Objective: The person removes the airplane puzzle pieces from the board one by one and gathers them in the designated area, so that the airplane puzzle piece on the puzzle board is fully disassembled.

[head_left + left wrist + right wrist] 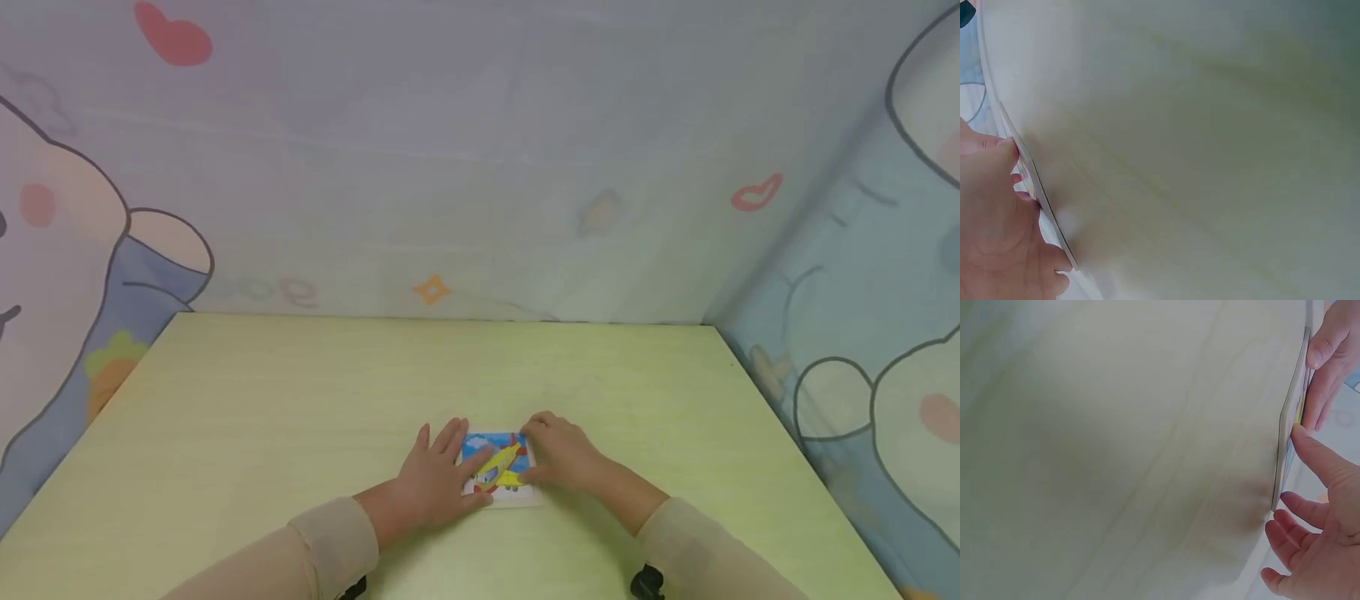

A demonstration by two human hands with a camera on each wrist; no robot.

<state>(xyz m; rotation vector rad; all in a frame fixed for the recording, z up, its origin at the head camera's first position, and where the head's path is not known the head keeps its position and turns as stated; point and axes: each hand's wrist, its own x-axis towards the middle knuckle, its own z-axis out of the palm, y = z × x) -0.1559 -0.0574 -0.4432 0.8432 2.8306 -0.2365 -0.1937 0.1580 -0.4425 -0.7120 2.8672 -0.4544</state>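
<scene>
A small square picture board (504,493) with a yellow airplane on blue lies flat on the table. My left hand (438,479) rests over its left side, fingers spread, with fingertips on the picture and the thumb at the lower edge. At the right edge, my right hand (566,454) touches the board with thumb and fingertips. In the left wrist view the board (1041,194) shows as a thin slab beside the left hand (1000,219). The right wrist view shows the right hand (1329,519) with relaxed fingers, its thumb and index finger touching the board (1285,437).
The pale wooden table (300,375) stretches around the hands. Behind it hangs a light cloth backdrop (465,167) with printed hearts and a star; printed cartoon figures cover the cloth on both sides. Dark wrist devices (647,582) show beneath the sleeves.
</scene>
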